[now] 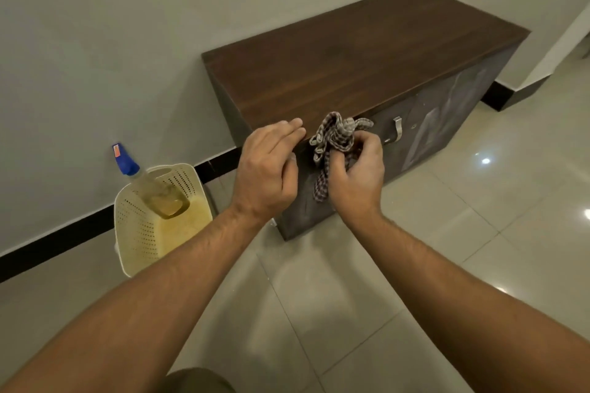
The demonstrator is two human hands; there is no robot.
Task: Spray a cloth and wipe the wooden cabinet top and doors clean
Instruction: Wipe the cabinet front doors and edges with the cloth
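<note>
The cloth [335, 143] is a checked rag, all bunched up, held in the air in front of the near top edge of the wooden cabinet [367, 51]. The right hand [357, 172] has it, with its fingers [372, 145] closed tight around the bunch, and one end hangs down in front of the dark door [447, 112]. The left hand [268, 166] is just beside the cloth and holds nothing; its fingers lie flat and close together, with the tips near the cabinet's edge. The spray bottle [150, 182], with its blue top, leans inside the cream basket [137, 233] on the floor [415, 265], well apart from the hands. I think the step now is getting the cloth ready, maybe opening or folding it. I cannot tell if it is wet. If it is dry, the free left hand needs to reach down to the bottle and spray the cloth. Then the wiping can start on the cabinet top.
</note>
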